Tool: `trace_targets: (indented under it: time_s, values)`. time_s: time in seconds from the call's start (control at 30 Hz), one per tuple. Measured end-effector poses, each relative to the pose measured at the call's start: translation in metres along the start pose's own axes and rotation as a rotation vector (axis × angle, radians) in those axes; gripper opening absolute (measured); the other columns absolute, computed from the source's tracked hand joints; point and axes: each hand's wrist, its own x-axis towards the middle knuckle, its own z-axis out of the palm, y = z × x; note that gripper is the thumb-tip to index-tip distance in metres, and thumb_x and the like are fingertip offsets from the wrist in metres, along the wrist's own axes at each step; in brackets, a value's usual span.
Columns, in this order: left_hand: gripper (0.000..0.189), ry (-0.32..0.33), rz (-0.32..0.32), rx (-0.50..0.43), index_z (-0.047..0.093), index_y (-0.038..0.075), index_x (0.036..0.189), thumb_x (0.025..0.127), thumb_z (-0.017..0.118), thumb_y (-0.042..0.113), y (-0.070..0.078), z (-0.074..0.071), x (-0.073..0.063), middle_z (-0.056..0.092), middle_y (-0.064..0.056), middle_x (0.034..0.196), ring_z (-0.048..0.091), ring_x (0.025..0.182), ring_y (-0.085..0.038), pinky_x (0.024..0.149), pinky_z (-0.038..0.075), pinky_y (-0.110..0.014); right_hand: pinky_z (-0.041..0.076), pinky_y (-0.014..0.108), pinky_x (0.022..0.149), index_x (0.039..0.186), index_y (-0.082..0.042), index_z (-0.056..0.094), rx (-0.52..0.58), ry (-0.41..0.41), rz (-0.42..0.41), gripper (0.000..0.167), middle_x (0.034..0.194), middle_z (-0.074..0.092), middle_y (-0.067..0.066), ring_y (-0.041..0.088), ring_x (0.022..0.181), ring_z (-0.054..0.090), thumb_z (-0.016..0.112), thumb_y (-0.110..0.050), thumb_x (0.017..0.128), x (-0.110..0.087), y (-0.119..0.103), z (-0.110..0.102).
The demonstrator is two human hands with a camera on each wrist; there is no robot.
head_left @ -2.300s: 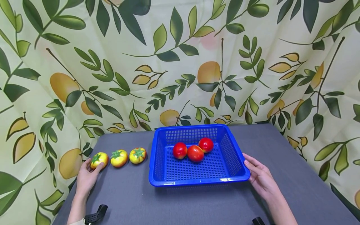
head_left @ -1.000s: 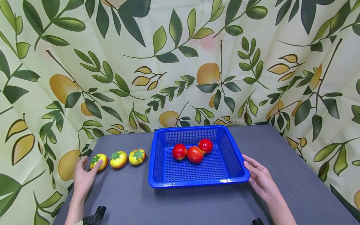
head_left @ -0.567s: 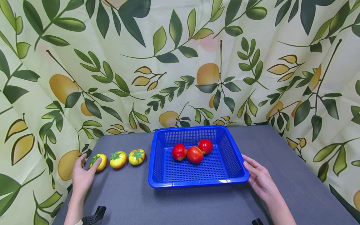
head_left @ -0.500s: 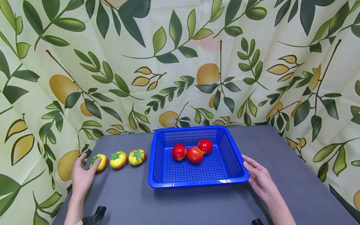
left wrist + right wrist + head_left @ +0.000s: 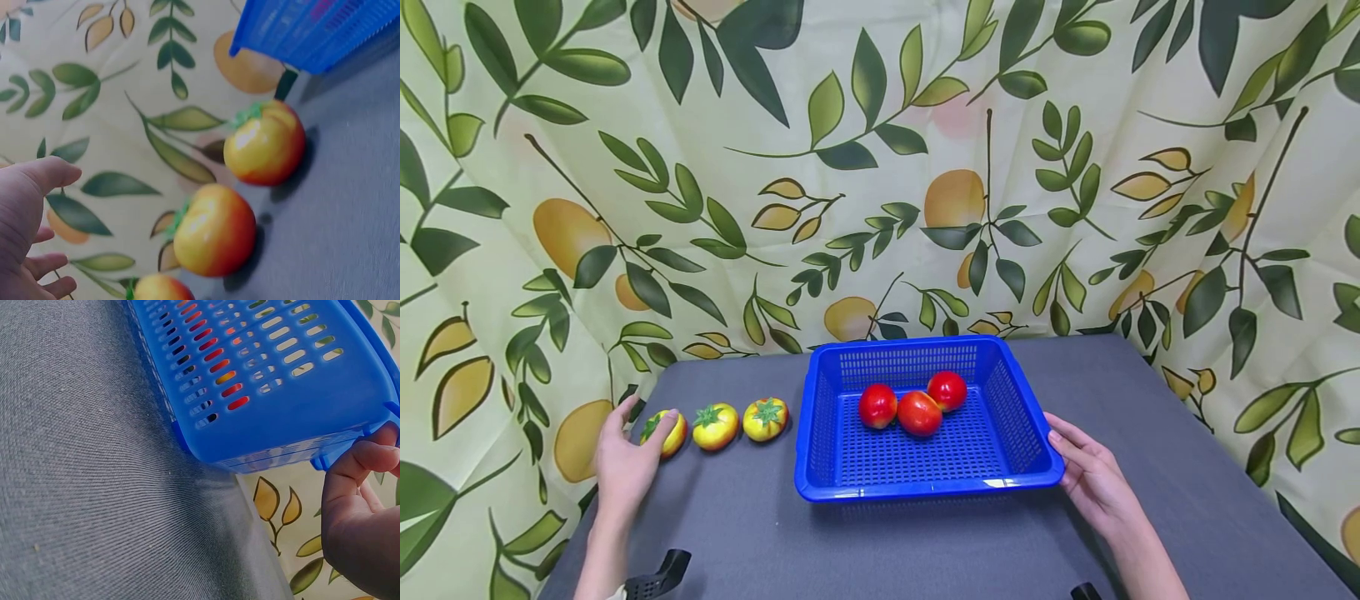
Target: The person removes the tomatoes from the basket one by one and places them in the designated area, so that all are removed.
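Observation:
My left hand (image 5: 627, 463) is at the leftmost of three yellow-and-red tomatoes, its thumb and fingers spread and partly covering that tomato (image 5: 675, 435). In the left wrist view the hand (image 5: 28, 228) shows a gap between thumb and fingers, with nothing held. A middle tomato (image 5: 715, 427) and a right tomato (image 5: 766, 418), both with green leafy tops, sit beside it in a row. My right hand (image 5: 1097, 475) holds the right rim of a blue plastic basket (image 5: 925, 485), thumb on top. Its fingers (image 5: 381, 453) curl at the basket's corner in the right wrist view.
Three glossy red fruits lie together inside the basket: a left one (image 5: 877, 406), a middle one (image 5: 920, 413) and a right one (image 5: 947, 391). The grey tabletop (image 5: 865, 550) meets a leaf-patterned cloth (image 5: 880, 183) at the back and sides.
My left hand has let go of the leftmost tomato and drawn back to the left, then shifted slightly up and right. The right hand, basket and fruits stay where they were.

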Motion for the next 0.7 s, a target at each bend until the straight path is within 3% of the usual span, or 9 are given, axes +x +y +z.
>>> trace_targets:
  time_s: [0.2,0.4,0.6,0.7]
  values:
    - [0.073,-0.021,0.083,-0.053,0.038,0.006,0.149,0.090,0.073,0.031,0.023,0.009,-0.010,0.035,-0.017,0.151,0.034,0.135,-0.038,0.110,0.027,-0.053,0.052,0.037,0.087,0.123,-0.014,0.069,0.001,0.007,0.003,0.028,0.117,0.068,0.009,0.022,0.102,0.067,0.049,-0.007,0.104,-0.001,-0.001,0.000]
    - [0.067,-0.022,0.204,-0.025,0.047,0.005,0.144,0.088,0.076,0.026,0.046,0.021,-0.022,0.039,-0.010,0.151,0.036,0.136,-0.033,0.110,0.028,-0.050,0.054,0.036,0.085,0.122,-0.014,0.069,0.000,0.009,-0.009,0.028,0.116,0.069,0.009,0.021,0.100,0.068,0.050,-0.007,0.103,0.000,0.001,0.000]
    - [0.066,-0.114,0.276,-0.068,0.048,0.010,0.144,0.087,0.077,0.025,0.073,0.036,-0.040,0.040,-0.003,0.151,0.038,0.134,-0.028,0.108,0.031,-0.044,0.054,0.036,0.084,0.122,-0.015,0.069,0.008,0.002,-0.021,0.029,0.115,0.069,0.009,0.021,0.099,0.068,0.049,-0.005,0.103,0.001,0.002,-0.001]
    - [0.064,-0.177,0.345,-0.093,0.050,0.010,0.142,0.087,0.078,0.024,0.086,0.047,-0.050,0.042,-0.004,0.149,0.037,0.135,-0.027,0.107,0.031,-0.051,0.054,0.036,0.084,0.122,-0.015,0.070,0.012,0.012,-0.012,0.029,0.115,0.069,0.009,0.021,0.099,0.068,0.049,-0.005,0.103,0.001,0.002,0.000]
